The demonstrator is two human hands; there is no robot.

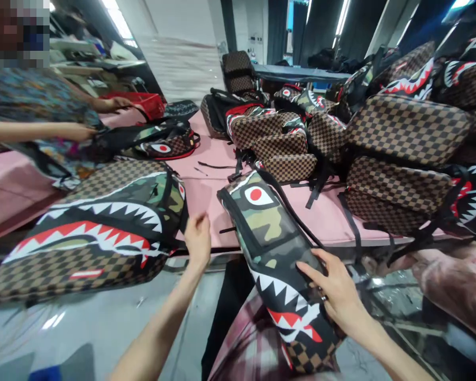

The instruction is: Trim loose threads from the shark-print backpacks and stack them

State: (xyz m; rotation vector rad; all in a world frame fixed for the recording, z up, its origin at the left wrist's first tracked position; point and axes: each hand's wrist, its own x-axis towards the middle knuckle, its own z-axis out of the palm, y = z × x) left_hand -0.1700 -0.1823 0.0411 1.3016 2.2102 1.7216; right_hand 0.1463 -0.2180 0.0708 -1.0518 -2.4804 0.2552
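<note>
My right hand (335, 288) lies flat with fingers spread on a shark-mouth camouflage backpack (275, 254), which leans from my lap up onto the edge of the pink table (206, 185). My left hand (198, 238) hovers at the table's front edge, fingers loosely curled and holding nothing, between that backpack and a second shark-mouth backpack (99, 233) lying on its back to the left.
A heap of brown checkered and shark-print backpacks (396, 153) fills the right and back of the table. On the left another person's hands (81, 132) handle a dark backpack (158, 143) near a red basket (146, 101). Loose black straps lie mid-table.
</note>
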